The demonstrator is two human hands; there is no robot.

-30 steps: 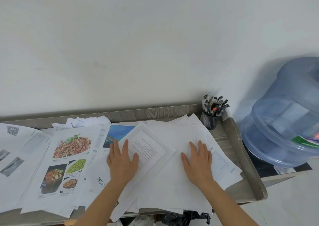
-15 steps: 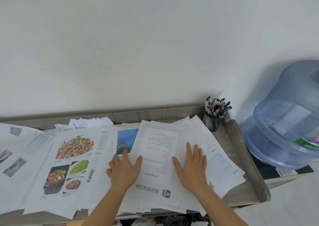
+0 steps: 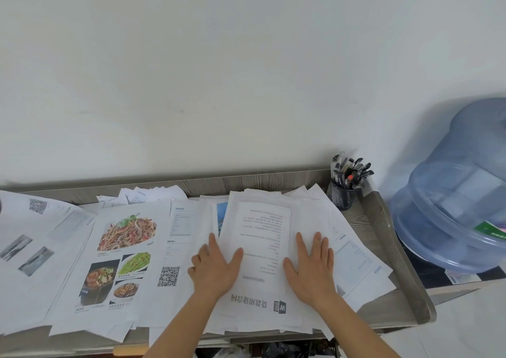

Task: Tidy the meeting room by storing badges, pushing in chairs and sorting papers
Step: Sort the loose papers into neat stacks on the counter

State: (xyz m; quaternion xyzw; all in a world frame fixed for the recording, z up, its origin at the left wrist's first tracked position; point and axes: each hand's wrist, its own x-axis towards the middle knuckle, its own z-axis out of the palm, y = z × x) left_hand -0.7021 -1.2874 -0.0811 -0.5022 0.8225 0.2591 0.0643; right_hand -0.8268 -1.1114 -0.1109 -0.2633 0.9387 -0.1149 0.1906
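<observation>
At the far left, loose sheets (image 3: 32, 237) ran off the frame. Next lay a food-photo page (image 3: 123, 251), its small print unreadable. Your left hand (image 3: 215, 271) and right hand (image 3: 312, 270) pressed flat, grasping nothing, on either side of the paper stack (image 3: 260, 237) on the table (image 3: 353, 220). The stack hid most of a blue picture (image 3: 221, 220). The water jug (image 3: 451, 215) was cut off at right.

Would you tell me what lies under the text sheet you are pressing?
Under the text sheet, more white sheets fan out; a blue picture page peeks out at its left edge. Their print beneath is covered.
</observation>
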